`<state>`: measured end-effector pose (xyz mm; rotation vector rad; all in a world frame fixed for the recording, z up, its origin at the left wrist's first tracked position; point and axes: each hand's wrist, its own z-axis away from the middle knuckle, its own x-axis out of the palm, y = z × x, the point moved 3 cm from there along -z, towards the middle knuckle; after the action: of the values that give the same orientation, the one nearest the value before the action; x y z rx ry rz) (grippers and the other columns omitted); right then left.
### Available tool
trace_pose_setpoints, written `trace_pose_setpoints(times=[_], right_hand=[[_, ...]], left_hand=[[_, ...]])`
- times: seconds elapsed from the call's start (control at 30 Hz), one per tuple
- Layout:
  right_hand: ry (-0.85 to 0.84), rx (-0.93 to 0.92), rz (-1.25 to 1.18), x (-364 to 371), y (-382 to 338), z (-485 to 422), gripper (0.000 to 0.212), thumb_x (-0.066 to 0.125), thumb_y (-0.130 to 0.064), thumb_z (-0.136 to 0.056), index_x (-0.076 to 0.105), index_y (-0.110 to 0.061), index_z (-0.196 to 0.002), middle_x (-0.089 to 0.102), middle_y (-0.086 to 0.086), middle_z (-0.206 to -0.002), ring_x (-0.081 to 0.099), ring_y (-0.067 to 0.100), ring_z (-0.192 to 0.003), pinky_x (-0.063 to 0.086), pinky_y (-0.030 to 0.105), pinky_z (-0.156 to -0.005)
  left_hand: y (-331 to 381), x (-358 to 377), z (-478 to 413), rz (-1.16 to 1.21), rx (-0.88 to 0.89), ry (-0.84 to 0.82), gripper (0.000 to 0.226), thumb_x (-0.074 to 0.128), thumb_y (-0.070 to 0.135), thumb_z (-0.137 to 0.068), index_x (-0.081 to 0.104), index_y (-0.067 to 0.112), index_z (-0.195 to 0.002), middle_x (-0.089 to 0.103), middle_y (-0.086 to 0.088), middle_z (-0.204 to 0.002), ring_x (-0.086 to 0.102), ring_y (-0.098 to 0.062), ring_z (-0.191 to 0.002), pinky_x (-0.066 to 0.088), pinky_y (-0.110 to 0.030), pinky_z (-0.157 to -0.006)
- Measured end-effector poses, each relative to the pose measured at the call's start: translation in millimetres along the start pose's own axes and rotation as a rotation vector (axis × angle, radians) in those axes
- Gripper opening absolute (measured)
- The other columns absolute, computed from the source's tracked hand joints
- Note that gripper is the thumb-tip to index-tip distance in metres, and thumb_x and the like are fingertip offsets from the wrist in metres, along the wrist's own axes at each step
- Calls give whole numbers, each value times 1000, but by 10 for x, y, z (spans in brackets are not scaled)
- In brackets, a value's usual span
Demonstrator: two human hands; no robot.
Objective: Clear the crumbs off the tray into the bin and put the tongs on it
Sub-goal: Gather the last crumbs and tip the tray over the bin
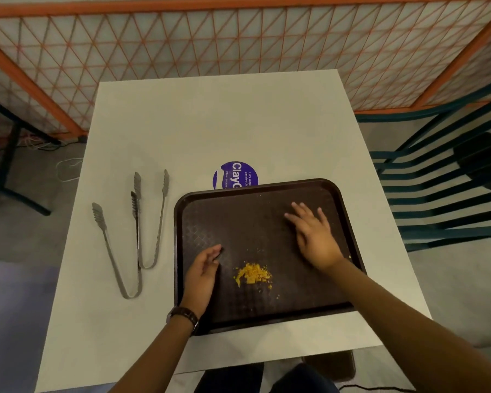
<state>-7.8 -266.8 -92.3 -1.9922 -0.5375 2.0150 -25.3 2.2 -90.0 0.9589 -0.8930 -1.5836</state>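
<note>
The tray (pixel 238 222) lies on the near right part of the table (pixel 210 123). The crumbs (pixel 253 273) are a small yellow heap at its near middle, with a few loose bits just near and right of the heap.

The left hand (pixel 203 269) stands on edge at the tray's left side, just left of the heap, fingers loosely curved and holding nothing. The right hand (pixel 313 236) lies over the tray's right half, fingers spread and gripping nothing. Two tongs lie on the table left of the tray, a far pair (pixel 137 182) and a near pair (pixel 98 215), crossing each other. No bin is in view.

Risks, as I judge them:
- The heap is loose and the tray floor is textured. A quick sweep would scatter bits back across it or lodge them in the pattern.
- The rim is low. Tilting the tray too far, or to the wrong side while it is carried, would spill crumbs on the table or floor before they reach the bin.
- Lifting with one hand only could let the tray swing and shed the heap.
- The tray sits close to the table's near edge, so a push towards the person could slide it off.
- The crossed tongs may drag each other if one is picked up carelessly.
</note>
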Motion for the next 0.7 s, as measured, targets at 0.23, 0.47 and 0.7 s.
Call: trace_pose_setpoints(times=[0.23,0.47,0.7], right_hand=[[-211,132,233,-29,514,-489,53,39,-11,-97,27,-21,-147,18,6,-157,11,27,-145,-7,55,-113],[-38,204,158,-242,610,-593,33,49,-7,-91,63,-15,-120,60,15,-111,54,36,-104,33,41,-94],[-51,401,145,-410,878,577,28,48,-10,-93,61,-13,-118,61,13,-108,54,33,-99,40,43,-88]], left_hand=[[-193,44,279,-53,-58,-16,32,43,1,-92,55,10,-120,56,3,-119,51,-9,-112,39,-10,-89],[-41,25,245,-46,-39,-42,30,44,3,-92,57,11,-118,58,6,-115,53,-5,-107,42,-10,-88],[-103,135,453,-45,-6,7,30,46,1,-91,62,23,-105,64,9,-108,59,-3,-103,42,-24,-96]])
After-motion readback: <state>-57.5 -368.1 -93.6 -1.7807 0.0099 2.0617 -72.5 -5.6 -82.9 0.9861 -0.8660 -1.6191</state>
